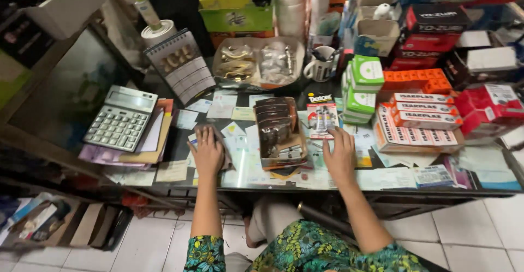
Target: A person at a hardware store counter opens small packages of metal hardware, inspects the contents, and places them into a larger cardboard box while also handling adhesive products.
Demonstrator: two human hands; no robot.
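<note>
My left hand lies flat on a grey-brown cloth, pressing it against the glass-topped counter. My right hand rests palm down on the glass with fingers apart, holding nothing. Between the two hands stands an open cardboard box filled with dark packaged items. Just beyond my right hand lies a red blister pack. Several paper slips and cards show under the glass.
A grey calculator sits on a stack of papers at the left. Red-and-white boxes, green-and-white boxes, a mug and a tray of bagged hardware crowd the back and right. White floor tiles lie below.
</note>
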